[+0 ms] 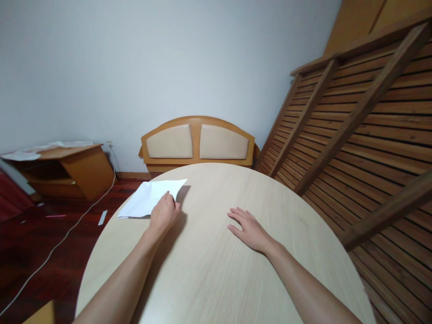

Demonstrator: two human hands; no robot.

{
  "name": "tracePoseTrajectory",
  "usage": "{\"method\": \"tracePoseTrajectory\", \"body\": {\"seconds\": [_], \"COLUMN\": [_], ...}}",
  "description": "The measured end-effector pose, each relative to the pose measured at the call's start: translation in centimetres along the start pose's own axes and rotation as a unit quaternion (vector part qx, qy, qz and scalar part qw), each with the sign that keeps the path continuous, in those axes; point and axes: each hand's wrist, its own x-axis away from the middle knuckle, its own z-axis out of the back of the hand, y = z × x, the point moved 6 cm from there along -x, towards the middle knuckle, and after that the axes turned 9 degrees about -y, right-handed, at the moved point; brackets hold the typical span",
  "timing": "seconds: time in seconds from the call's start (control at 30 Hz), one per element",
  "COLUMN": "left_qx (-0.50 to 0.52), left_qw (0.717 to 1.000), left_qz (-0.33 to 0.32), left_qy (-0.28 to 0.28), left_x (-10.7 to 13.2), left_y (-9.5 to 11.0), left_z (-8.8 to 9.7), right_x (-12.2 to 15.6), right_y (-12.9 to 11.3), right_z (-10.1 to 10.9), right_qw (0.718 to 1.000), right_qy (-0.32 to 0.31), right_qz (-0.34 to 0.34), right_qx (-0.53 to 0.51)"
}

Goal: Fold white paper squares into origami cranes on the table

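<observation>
A white folded sheet, paper or thin cloth (143,198), lies at the left side of the round wooden table (216,274). My left hand (165,210) pinches its right edge, and the corner beyond my fingers is raised off the tabletop, casting a shadow. My right hand (249,228) rests over the middle right of the table, palm down, fingers loosely spread and holding nothing. Part of the sheet's near right edge is hidden behind my left hand.
Behind the table stands a headboard (197,119) with two cream panels. A slatted wooden frame (357,117) leans close along the right. To the left are a low desk (86,173) with white sheets on top and a pale cable (72,228) across the dark red floor.
</observation>
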Motion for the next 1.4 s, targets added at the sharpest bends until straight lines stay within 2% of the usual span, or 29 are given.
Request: {"method": "tracePoseTrajectory", "body": {"seconds": [0.1,0.17,0.23,0.33,0.43,0.5,0.6,0.7,0.8,0.9,1.0,1.1,1.23,1.4], "left_qx": [0.031,0.044,0.053,0.093,0.142,0.190,0.233,0.157,0.076,0.036,0.022,0.022,0.028,0.020], "left_qw": [0.996,0.985,0.972,0.944,0.914,0.903,0.905,0.926,0.935,0.941,0.944,0.944,0.950,0.960], "left_qz": [-0.081,-0.160,-0.206,-0.269,-0.321,-0.333,-0.326,-0.330,-0.318,-0.298,-0.300,-0.306,-0.290,-0.255], "left_qy": [-0.021,-0.056,-0.101,-0.168,-0.203,-0.191,-0.144,-0.099,-0.136,-0.158,-0.138,-0.121,-0.109,-0.111], "left_x": [2.0,4.2,6.7,10.2,11.9,11.6,9.6,7.4,6.3,6.8,8.2,9.0,8.0,6.1], "left_y": [4.0,7.4,10.3,13.4,14.9,14.8,13.2,11.1,9.9,10.1,11.5,12.6,12.3,11.0], "left_z": [-0.1,-0.9,-2.0,-3.3,-3.4,-2.8,-2.4,-3.0,-4.8,-5.7,-5.7,-5.6,-5.6,-6.3], "right_x": [0.1,0.3,0.4,0.5,0.4,0.3,0.4,0.6,0.7,0.7,0.6,0.5,0.6,0.5], "right_y": [-0.8,-1.3,-1.8,-2.0,-1.6,-1.2,-0.7,-0.1,0.4,-0.2,-2.3,-4.3,-4.8,-4.7], "right_z": [0.9,1.7,2.3,2.3,1.6,1.1,0.7,0.7,1.2,1.6,1.1,-0.7,-1.9,-1.6], "right_qw": [0.997,0.992,0.987,0.987,0.991,0.994,0.998,1.000,1.000,0.999,0.998,0.999,0.997,0.996], "right_qy": [0.064,0.109,0.134,0.129,0.101,0.082,0.051,0.014,-0.008,0.012,0.036,-0.012,-0.074,-0.076], "right_qz": [0.017,0.023,0.024,0.024,0.012,0.003,-0.005,-0.001,0.005,0.006,0.019,0.030,0.019,0.026], "right_qx": [-0.035,-0.067,-0.090,-0.097,-0.086,-0.072,-0.035,0.002,0.027,0.052,0.039,0.027,0.029,0.033]}}
